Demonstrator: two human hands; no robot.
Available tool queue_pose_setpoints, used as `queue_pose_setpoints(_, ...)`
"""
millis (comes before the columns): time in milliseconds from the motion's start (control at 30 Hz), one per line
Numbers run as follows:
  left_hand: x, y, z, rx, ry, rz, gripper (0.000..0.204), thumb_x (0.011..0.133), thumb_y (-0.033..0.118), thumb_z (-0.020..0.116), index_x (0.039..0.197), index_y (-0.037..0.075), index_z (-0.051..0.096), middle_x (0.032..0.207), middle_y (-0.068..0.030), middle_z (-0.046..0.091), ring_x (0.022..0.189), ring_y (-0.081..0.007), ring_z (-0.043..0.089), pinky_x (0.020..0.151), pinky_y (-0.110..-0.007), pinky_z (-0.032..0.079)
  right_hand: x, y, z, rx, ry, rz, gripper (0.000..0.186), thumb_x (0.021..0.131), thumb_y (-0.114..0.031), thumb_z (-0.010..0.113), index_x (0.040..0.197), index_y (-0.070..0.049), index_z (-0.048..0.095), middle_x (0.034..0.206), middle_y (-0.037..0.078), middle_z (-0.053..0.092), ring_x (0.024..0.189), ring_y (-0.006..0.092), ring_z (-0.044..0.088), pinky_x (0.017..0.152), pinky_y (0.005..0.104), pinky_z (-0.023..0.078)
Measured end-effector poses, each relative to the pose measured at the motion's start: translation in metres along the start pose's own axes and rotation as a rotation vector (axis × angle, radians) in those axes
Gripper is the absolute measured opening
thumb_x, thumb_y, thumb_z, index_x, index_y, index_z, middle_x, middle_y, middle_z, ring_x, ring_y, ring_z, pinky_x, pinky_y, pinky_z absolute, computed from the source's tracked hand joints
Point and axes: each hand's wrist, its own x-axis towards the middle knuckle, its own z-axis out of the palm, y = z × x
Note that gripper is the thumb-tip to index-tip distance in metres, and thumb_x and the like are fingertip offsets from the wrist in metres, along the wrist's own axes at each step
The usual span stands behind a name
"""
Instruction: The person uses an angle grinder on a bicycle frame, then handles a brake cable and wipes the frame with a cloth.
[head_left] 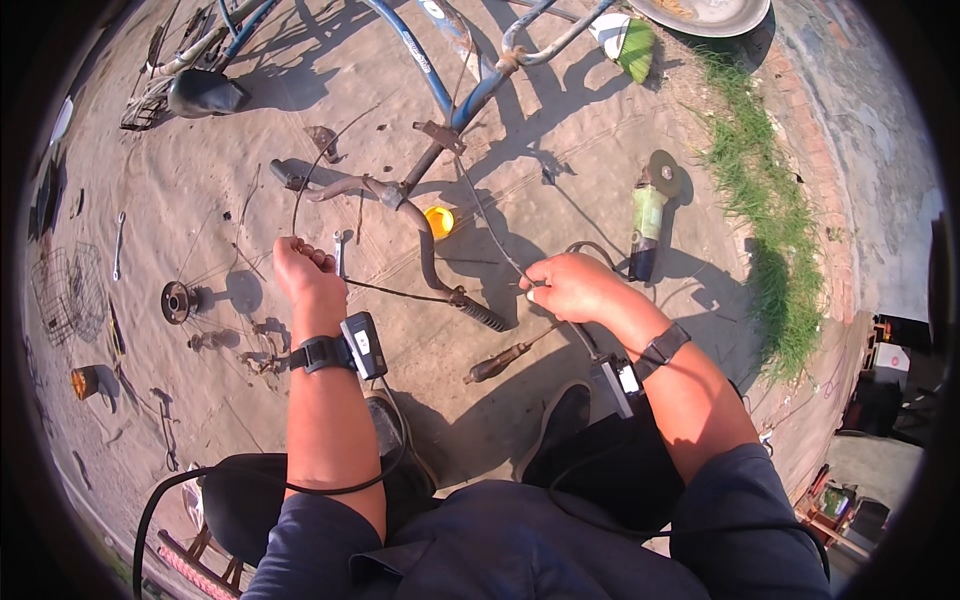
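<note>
My left hand (305, 270) is closed in a fist around a thin dark brake cable (395, 293). From that fist one length runs right toward the grip end of the handlebar, and another arcs upward. My right hand (572, 285) pinches a second cable (487, 220), which slants down from the bicycle's head area. Between my hands lies the rusty curved handlebar (427, 250), still joined to the blue bicycle frame (485, 95). A black coiled grip (482, 312) covers its near end. A wrench (339, 254) stands out beside my left fist, partly hidden by it.
An angle grinder (648, 220) lies to the right, near a grass strip (775, 220). Closer in is a screwdriver (500, 362); a yellow cap (439, 222) sits behind the handlebar. On the left are a wheel hub (178, 302), a spanner (119, 245) and a black saddle (205, 93).
</note>
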Motion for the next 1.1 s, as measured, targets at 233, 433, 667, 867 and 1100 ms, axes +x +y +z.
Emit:
queue_pose_setpoints(233, 0.0, -0.003, 0.011, -0.032, -0.187, 0.06, 0.022, 0.102, 0.026, 0.052, 0.086, 0.011, 0.054, 0.07, 0.0, 0.05, 0.059, -0.0146, 0.046, 0.058, -0.032, 0.039, -0.001, 0.004, -0.004, -0.014, 0.001, -0.002, 0.032, 0.094, -0.017, 0.059, 0.123, -0.009, 0.073, 0.075, 0.01, 0.07, 0.061, 0.0179, 0.069, 0.065, 0.0352, 0.055)
queue_pose_setpoints(433, -0.01, -0.008, 0.033, 0.253, -0.271, 0.176, 0.036, 0.107, 0.036, 0.047, 0.09, 0.006, 0.059, 0.067, -0.0024, 0.053, 0.053, -0.0141, 0.047, 0.05, -0.031, 0.039, -0.003, -0.011, 0.008, 0.054, -0.032, -0.026, 0.032, 0.094, -0.016, 0.059, 0.122, -0.007, 0.073, 0.078, 0.009, 0.071, 0.061, 0.0166, 0.069, 0.065, 0.0347, 0.055)
queue_pose_setpoints(667, -0.01, -0.012, 0.037, 0.392, -0.409, 0.303, 0.036, 0.109, 0.036, 0.047, 0.091, 0.006, 0.059, 0.067, -0.001, 0.052, 0.055, -0.0111, 0.046, 0.051, -0.028, 0.038, 0.0, -0.017, 0.02, 0.177, -0.104, -0.031, 0.026, 0.094, -0.015, 0.061, 0.115, -0.004, 0.072, 0.082, 0.009, 0.072, 0.061, 0.0159, 0.069, 0.065, 0.0344, 0.055)
queue_pose_setpoints(867, -0.016, -0.014, 0.047, 0.411, -0.42, 0.355, 0.036, 0.111, 0.034, 0.047, 0.093, 0.005, 0.059, 0.067, -0.0002, 0.051, 0.054, -0.0096, 0.045, 0.049, -0.026, 0.038, -0.001, -0.011, 0.034, 0.201, 0.067, -0.079, 0.025, 0.088, -0.022, 0.063, 0.104, -0.006, 0.075, 0.084, 0.019, 0.071, 0.08, 0.0371, 0.069, 0.072, 0.0457, 0.052)
queue_pose_setpoints(1100, -0.017, -0.019, 0.06, 0.533, -0.472, 0.473, 0.032, 0.111, 0.033, 0.049, 0.102, 0.005, 0.062, 0.072, -0.0007, 0.055, 0.056, -0.0102, 0.05, 0.052, -0.026, 0.042, -0.001, -0.018, 0.029, 0.375, -0.002, -0.117, 0.026, 0.093, -0.025, 0.064, 0.105, -0.004, 0.073, 0.075, 0.012, 0.071, 0.065, 0.024, 0.069, 0.064, 0.0396, 0.051)
